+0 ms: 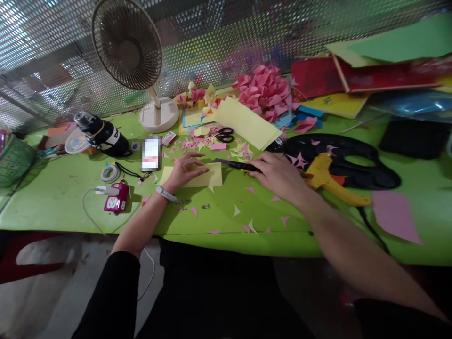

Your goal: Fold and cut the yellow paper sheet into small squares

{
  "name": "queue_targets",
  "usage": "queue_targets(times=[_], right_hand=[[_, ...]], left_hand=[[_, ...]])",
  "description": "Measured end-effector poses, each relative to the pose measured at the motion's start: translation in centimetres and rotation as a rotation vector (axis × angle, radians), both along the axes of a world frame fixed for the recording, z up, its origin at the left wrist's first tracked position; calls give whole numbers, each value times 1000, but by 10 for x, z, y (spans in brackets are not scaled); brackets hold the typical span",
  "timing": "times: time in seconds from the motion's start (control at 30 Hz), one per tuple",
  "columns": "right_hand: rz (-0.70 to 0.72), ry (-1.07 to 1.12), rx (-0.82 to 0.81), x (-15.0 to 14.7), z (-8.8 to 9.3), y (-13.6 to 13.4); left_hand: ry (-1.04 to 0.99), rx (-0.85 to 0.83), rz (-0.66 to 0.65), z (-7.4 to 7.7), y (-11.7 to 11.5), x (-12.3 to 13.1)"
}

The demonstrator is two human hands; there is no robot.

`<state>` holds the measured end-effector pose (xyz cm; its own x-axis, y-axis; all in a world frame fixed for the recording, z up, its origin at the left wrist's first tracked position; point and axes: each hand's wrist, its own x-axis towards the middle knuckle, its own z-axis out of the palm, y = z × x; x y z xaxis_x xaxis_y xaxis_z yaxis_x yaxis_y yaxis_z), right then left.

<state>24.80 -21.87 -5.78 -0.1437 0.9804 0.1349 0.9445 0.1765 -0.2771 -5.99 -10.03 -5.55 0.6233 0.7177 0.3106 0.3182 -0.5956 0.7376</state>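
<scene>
My left hand (pixel 187 169) rests over a pale yellow sheet of paper (pixel 212 176) on the green table, fingers stretched out and apart. In my right hand (pixel 277 174) is a black utility knife (pixel 242 165), its blade pointing left and lying near the sheet's upper right corner. The palm and fingers hide most of the knife's handle. Pink and yellow paper scraps (pixel 236 210) lie scattered around both hands. Just beyond the knife is a pair of black-handled scissors (pixel 225 135), with a larger yellow sheet (pixel 247 123) beside it.
A yellow glue gun (pixel 326 181) and black palette (pixel 383 174) lie right. Folded pink paper pieces (pixel 263 92) are heaped at the back. A fan (pixel 158 114), black bottle (pixel 106 136), phone (pixel 151 154), tape roll (pixel 110 173) and purple socket block (pixel 121 197) stand or lie left.
</scene>
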Motion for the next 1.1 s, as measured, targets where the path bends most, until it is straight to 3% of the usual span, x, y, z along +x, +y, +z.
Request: queue_targets(times=[0.17,0.33,0.53,0.67,0.83,1.1], right_hand=[[148,30,-20,0,-2,-1],[193,11,-18,4,-4,1],[231,54,-34,9,-8,7],[223,62,-36,7,-9,8],[243,50,-67,7,-7,3],[240,54,-119,2,-4,-10]], left_hand=[[121,-36,94,2,0,2],[263,80,141,3,3,3],[535,172,-103,21,-14,-16],[611,160,-197,14,-31,-33],[594,198,-200,2,-36,-37],[563,208,-183,0,-34,-35]])
